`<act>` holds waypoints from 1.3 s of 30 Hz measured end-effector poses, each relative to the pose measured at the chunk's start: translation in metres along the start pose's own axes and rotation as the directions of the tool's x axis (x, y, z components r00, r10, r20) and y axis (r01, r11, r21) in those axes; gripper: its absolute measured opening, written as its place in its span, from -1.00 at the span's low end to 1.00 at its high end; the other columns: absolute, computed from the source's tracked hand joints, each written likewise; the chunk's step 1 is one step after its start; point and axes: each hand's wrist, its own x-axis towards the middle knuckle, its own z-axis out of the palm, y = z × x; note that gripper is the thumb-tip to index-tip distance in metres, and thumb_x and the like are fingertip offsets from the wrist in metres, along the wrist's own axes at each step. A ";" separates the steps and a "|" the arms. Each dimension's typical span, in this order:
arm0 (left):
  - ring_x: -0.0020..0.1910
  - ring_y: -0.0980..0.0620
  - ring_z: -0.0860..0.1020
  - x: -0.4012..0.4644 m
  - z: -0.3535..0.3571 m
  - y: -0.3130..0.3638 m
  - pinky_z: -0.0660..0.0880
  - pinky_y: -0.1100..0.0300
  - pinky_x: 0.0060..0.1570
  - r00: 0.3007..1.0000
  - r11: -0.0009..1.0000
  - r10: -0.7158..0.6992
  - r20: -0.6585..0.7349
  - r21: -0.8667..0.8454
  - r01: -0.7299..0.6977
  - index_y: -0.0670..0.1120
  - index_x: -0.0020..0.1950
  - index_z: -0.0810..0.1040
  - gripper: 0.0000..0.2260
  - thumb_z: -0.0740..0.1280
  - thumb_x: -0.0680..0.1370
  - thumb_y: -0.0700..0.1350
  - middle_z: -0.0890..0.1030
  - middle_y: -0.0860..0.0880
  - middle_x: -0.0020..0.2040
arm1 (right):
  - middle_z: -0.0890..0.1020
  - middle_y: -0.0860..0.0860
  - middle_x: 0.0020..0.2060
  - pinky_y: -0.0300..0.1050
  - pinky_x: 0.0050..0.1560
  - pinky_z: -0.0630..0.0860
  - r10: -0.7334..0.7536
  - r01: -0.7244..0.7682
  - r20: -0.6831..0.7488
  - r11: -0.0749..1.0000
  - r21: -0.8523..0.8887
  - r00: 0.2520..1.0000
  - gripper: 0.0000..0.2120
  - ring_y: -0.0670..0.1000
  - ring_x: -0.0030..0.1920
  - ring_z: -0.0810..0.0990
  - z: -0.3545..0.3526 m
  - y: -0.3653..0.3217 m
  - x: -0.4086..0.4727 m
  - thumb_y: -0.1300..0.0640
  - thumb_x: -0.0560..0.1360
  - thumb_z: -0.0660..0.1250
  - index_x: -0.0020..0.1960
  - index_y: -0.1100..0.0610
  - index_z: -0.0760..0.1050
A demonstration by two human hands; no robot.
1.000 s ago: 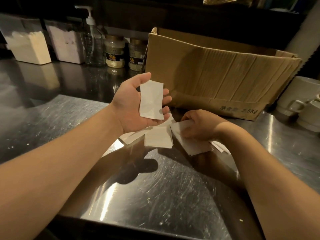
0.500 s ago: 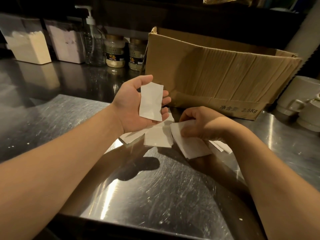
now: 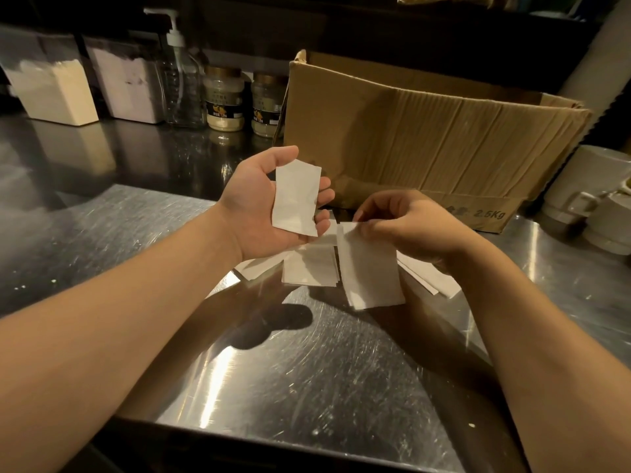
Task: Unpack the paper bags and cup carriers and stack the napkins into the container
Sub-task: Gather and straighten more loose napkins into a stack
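Counter (image 3: 102, 254): scratched, shiny steel.
Box (image 3: 426, 145): creased brown cardboard at the far edge.
Left hand (image 3: 263, 206): palm up, fingers curled under a flat white napkin (image 3: 296, 197).
Right hand (image 3: 406, 227): pinches a second napkin (image 3: 370, 268), now lifted off the counter (flat a second ago).
Loose napkins (image 3: 309, 269): mid-counter, under both hands.
Jars (image 3: 223, 99): far edge.

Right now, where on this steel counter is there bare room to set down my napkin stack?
Bare steel counter lies between your forearms, near the front edge, and left of the left hand. Crowded: loose napkins before the cardboard box, jars behind, mugs right.
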 end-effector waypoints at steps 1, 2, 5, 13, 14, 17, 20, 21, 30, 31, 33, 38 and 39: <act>0.11 -0.10 0.54 0.000 0.000 0.000 0.50 0.01 0.19 1.000 1.000 0.010 -0.002 0.004 -0.010 -0.16 0.33 0.56 -0.50 0.24 0.59 0.19 0.62 -0.15 0.15 | 0.69 -0.01 -0.19 -0.11 -0.13 0.55 -0.026 0.026 0.008 0.996 0.085 1.000 -0.93 -0.01 -0.13 0.63 -0.001 -0.001 -0.001 0.07 0.40 0.45 -0.14 0.04 0.66; 0.12 -0.09 0.55 0.000 0.000 0.000 0.50 0.01 0.22 1.000 1.000 0.019 -0.006 0.013 -0.019 -0.15 0.33 0.56 -0.51 0.24 0.59 0.18 0.61 -0.15 0.15 | 0.67 0.01 -0.20 -0.12 -0.13 0.54 -0.057 0.054 0.014 0.985 0.163 0.998 -0.97 -0.01 -0.14 0.62 -0.002 -0.002 -0.002 0.12 0.44 0.45 -0.14 0.08 0.64; 0.24 -0.13 0.53 0.000 0.001 -0.002 0.42 -0.07 0.38 0.998 0.996 -0.034 0.050 0.078 0.030 -0.12 0.45 0.48 -0.47 0.23 0.60 0.18 0.56 -0.14 0.27 | 0.67 0.01 -0.17 -0.02 -0.03 0.57 -0.115 0.105 0.008 0.937 0.333 0.993 -0.91 0.06 -0.08 0.60 -0.003 -0.007 -0.007 0.23 0.55 0.40 -0.12 0.12 0.63; 0.40 -0.18 0.49 0.007 0.000 -0.010 0.39 -0.13 0.43 0.973 0.960 -0.176 0.149 0.243 0.137 0.04 0.49 0.46 -0.52 0.10 0.67 0.24 0.58 -0.11 0.32 | 0.67 0.02 -0.22 -0.12 -0.29 0.51 -0.057 0.121 -0.139 0.850 0.513 0.989 -0.84 -0.02 -0.26 0.59 0.013 -0.014 -0.007 0.27 0.57 0.34 -0.14 0.13 0.65; 0.46 -0.18 0.46 0.007 -0.001 -0.011 0.37 -0.13 0.45 0.969 0.959 -0.186 0.162 0.246 0.143 0.04 0.50 0.46 -0.51 0.09 0.68 0.25 0.57 -0.10 0.33 | 0.68 0.01 -0.22 -0.12 -0.32 0.53 -0.039 0.111 -0.149 0.854 0.508 0.988 -0.86 -0.05 -0.27 0.61 0.014 -0.014 -0.007 0.25 0.57 0.35 -0.12 0.14 0.65; 0.50 -0.20 0.42 0.007 -0.002 -0.012 0.45 -0.09 0.40 0.941 0.958 -0.226 0.253 0.233 0.167 0.07 0.52 0.45 -0.46 0.05 0.67 0.31 0.56 -0.09 0.35 | 0.69 -0.02 -0.23 -0.11 -0.37 0.54 -0.001 0.095 -0.191 0.867 0.488 0.982 -0.90 -0.06 -0.30 0.62 0.020 -0.013 -0.006 0.22 0.57 0.38 -0.10 0.13 0.65; 0.28 -0.19 0.55 0.006 0.001 -0.013 0.62 -0.05 0.13 0.926 0.945 -0.245 0.287 0.286 0.161 0.10 0.51 0.43 -0.44 0.10 0.61 0.34 0.62 -0.10 0.25 | 0.69 0.01 -0.15 -0.09 -0.36 0.55 0.024 0.094 -0.236 0.874 0.476 0.971 -0.95 0.00 -0.21 0.65 0.025 -0.013 -0.005 0.18 0.57 0.41 -0.05 0.11 0.65; 0.24 -0.19 0.56 0.005 0.001 -0.013 0.62 -0.05 0.12 0.925 0.942 -0.247 0.289 0.297 0.159 0.10 0.52 0.41 -0.43 0.15 0.58 0.33 0.61 -0.11 0.24 | 0.70 0.03 -0.12 -0.09 -0.33 0.57 0.026 0.101 -0.254 0.876 0.472 0.967 -0.96 0.02 -0.16 0.66 0.026 -0.013 -0.005 0.17 0.56 0.42 -0.04 0.10 0.65; 0.15 -0.16 0.61 -0.001 0.002 -0.010 0.64 -0.03 0.05 0.957 0.951 -0.225 0.182 0.254 0.176 0.00 0.49 0.39 -0.41 0.32 0.48 0.12 0.61 -0.17 0.20 | 0.64 0.01 0.00 -0.32 -0.29 0.56 0.095 0.091 -0.369 0.886 0.456 0.925 -0.81 0.00 -0.04 0.66 0.035 -0.016 -0.001 0.09 0.65 0.31 0.25 0.07 0.52; 0.17 -0.16 0.61 -0.003 0.003 -0.008 0.63 -0.04 0.10 0.961 0.959 -0.211 0.178 0.229 0.168 -0.02 0.48 0.41 -0.45 0.31 0.52 0.12 0.61 -0.17 0.22 | 0.64 0.02 -0.01 -0.33 -0.29 0.55 0.108 0.084 -0.377 0.884 0.459 0.920 -0.82 0.01 -0.05 0.66 0.036 -0.016 0.000 0.09 0.67 0.28 0.26 0.06 0.50; 0.19 -0.15 0.58 -0.005 0.002 -0.004 0.55 -0.07 0.23 0.975 0.976 -0.149 0.166 0.184 0.118 -0.07 0.47 0.45 -0.52 0.24 0.61 0.13 0.60 -0.17 0.25 | 0.65 0.03 -0.01 -0.25 -0.16 0.62 0.119 0.078 -0.394 0.890 0.449 0.911 -0.85 0.00 -0.03 0.66 0.039 -0.014 0.001 0.09 0.69 0.23 0.23 0.03 0.49; 0.15 -0.18 0.57 -0.008 -0.004 0.010 0.50 -0.08 0.29 0.986 0.999 -0.026 0.167 0.027 0.022 -0.16 0.53 0.40 -0.42 0.18 0.64 0.19 0.59 -0.19 0.22 | 0.60 -0.07 0.09 0.03 0.19 0.59 0.025 0.014 -0.381 0.995 0.099 0.924 -0.83 -0.05 0.08 0.58 0.050 -0.007 0.005 0.11 0.65 0.27 0.22 -0.02 0.49; 0.15 -0.18 0.58 -0.008 -0.005 0.013 0.51 -0.07 0.28 0.987 1.000 -0.003 0.161 0.003 0.003 -0.16 0.53 0.41 -0.42 0.17 0.65 0.20 0.60 -0.19 0.22 | 0.57 -0.06 0.14 0.03 0.22 0.57 -0.006 0.003 -0.346 1.000 -0.009 0.938 -0.82 -0.04 0.12 0.56 0.052 -0.009 0.004 0.08 0.63 0.30 0.23 -0.03 0.49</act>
